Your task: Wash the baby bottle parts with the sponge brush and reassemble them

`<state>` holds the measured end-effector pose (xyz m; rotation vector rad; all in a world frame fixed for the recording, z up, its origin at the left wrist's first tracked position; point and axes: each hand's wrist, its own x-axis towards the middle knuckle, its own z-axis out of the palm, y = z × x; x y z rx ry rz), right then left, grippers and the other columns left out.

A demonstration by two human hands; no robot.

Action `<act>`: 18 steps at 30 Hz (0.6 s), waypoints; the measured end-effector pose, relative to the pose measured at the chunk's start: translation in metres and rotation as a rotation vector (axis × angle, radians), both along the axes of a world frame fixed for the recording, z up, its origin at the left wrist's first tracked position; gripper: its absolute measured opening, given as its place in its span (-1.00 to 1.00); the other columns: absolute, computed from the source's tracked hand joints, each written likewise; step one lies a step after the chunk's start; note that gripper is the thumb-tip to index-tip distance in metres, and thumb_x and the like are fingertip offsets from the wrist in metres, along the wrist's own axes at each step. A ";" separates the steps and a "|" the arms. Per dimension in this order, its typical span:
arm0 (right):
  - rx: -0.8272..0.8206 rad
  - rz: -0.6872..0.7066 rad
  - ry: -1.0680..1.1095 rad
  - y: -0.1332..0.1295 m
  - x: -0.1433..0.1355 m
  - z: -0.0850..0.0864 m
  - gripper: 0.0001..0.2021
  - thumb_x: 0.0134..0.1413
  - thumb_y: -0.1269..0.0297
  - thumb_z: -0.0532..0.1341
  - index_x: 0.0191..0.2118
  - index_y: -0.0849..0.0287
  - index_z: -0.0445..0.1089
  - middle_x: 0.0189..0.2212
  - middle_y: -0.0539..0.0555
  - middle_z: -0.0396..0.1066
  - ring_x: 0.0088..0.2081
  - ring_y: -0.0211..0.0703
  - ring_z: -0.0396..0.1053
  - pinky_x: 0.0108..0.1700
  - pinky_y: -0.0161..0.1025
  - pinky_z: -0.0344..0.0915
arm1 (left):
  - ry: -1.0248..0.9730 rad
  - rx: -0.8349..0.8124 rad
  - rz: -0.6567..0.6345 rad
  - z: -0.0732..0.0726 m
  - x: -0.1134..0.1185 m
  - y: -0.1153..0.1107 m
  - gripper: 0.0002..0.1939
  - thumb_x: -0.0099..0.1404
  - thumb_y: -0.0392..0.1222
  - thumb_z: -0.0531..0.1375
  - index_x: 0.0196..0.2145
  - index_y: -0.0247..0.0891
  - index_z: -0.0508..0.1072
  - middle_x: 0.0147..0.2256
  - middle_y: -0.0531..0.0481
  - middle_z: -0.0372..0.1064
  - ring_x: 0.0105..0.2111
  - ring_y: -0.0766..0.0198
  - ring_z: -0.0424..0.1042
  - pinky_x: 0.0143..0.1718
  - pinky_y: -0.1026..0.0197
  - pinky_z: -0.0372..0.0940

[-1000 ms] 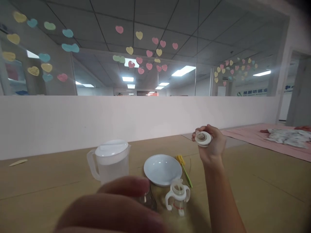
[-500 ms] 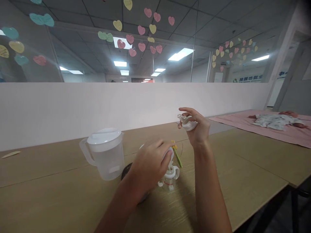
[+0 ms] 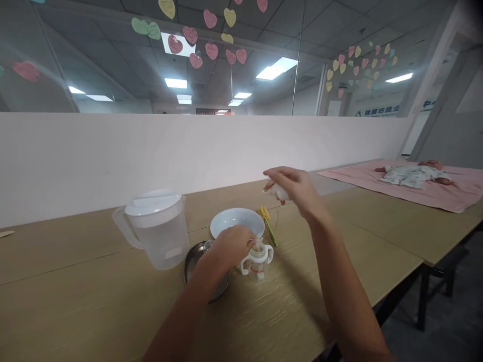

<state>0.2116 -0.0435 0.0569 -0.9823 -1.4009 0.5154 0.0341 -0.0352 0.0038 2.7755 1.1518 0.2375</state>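
Observation:
My left hand is closed at the mouth of a clear baby bottle with two white handles; its fingertips pinch something pale and translucent that is too small to name. My right hand is raised above the table, its fingers wrapped round the clear nipple top, partly hidden by the hand. Behind the bottle sits a white bowl. A round metal tray lies partly under my left forearm, with a small clear item on it.
A lidded clear pitcher stands at the left. Beside the bowl lies a brush with a yellow head and green handle. At the far right a doll rests on a pink cloth. A low white wall runs behind.
My left hand has moved back from over the bottle, uncovering the bowl and the bottle mouth. My right hand has turned, palm more downward, with the nipple top. The view has shifted slightly.

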 end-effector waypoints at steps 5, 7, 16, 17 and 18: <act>0.003 -0.098 -0.116 0.018 -0.009 -0.052 -0.68 -0.23 0.11 0.32 -0.29 0.16 0.51 -0.36 0.05 0.48 -0.49 -0.31 0.26 -0.48 -0.34 0.20 | -0.013 -0.041 -0.026 0.006 0.000 0.000 -0.70 0.23 -0.17 0.01 -0.37 -0.25 0.54 -0.37 -0.09 0.48 -0.36 0.18 0.41 -0.35 0.24 0.20; -0.019 -0.054 -0.064 0.023 -0.009 -0.077 -0.64 -0.27 0.13 0.34 -0.25 0.16 0.50 -0.32 0.07 0.48 -0.41 -0.24 0.32 -0.38 -0.29 0.25 | -0.019 -0.061 -0.015 0.008 0.000 -0.001 -0.71 0.22 -0.17 0.02 -0.37 -0.25 0.54 -0.37 -0.08 0.48 -0.37 0.17 0.41 -0.38 0.24 0.19; 0.025 -0.231 0.394 0.028 -0.029 -0.134 -0.67 -0.16 0.09 0.26 -0.31 0.25 0.41 -0.43 0.07 0.43 -0.38 -0.17 0.36 -0.31 -0.23 0.27 | -0.090 -0.075 -0.037 0.006 0.002 -0.007 -0.85 0.16 -0.20 0.06 -0.46 -0.23 0.41 -0.32 0.02 0.43 -0.30 0.20 0.38 -0.42 0.29 0.14; 0.048 -0.246 0.413 0.028 -0.031 -0.136 -0.68 -0.12 0.09 0.23 -0.29 0.24 0.38 -0.45 0.05 0.42 -0.40 -0.18 0.35 -0.32 -0.23 0.27 | -0.071 -0.084 -0.035 0.005 0.002 -0.006 -0.85 0.16 -0.18 0.06 -0.45 -0.23 0.40 -0.33 0.02 0.42 -0.32 0.20 0.37 -0.43 0.29 0.13; 0.067 -0.248 0.438 0.027 -0.032 -0.137 -0.69 -0.08 0.10 0.19 -0.26 0.23 0.34 -0.48 0.02 0.40 -0.41 -0.19 0.35 -0.32 -0.23 0.27 | -0.056 -0.083 -0.033 0.004 0.003 -0.005 -0.86 0.15 -0.17 0.06 -0.44 -0.23 0.39 -0.34 0.01 0.42 -0.33 0.20 0.37 -0.43 0.28 0.12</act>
